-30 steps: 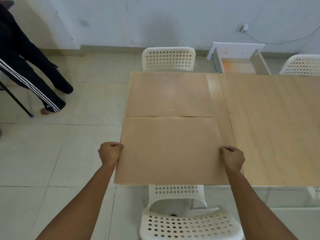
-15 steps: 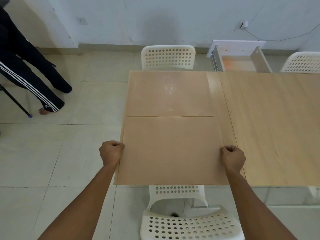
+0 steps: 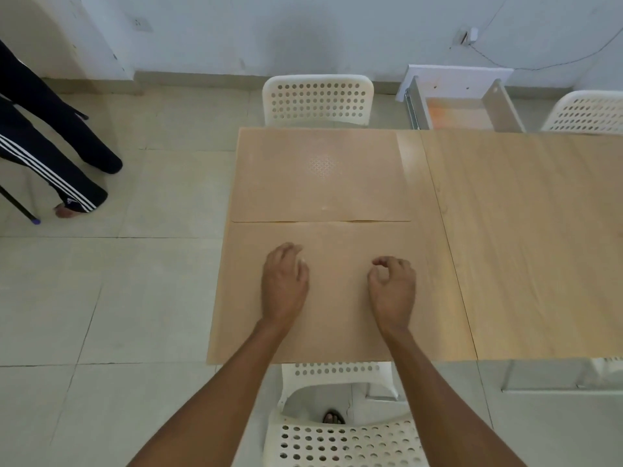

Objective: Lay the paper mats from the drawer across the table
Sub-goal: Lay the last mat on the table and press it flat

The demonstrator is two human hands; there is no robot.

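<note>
both hands leave the near paper mat's (image 3: 337, 332) side edges, the left hand (image 3: 285, 284) resting flat, fingers loosely together, the right hand (image 3: 392, 289) curled, empty, at the table's (image 3: 522, 247) lower centre.

We can read no words or numbers anywhere; only a small white logo shows on the striped trouser leg (image 3: 69, 201), too small to make out.

Left hand (image 3: 285, 281) and right hand (image 3: 392, 288) rest, fingers curled, on the near paper mat (image 3: 323, 338)
</note>
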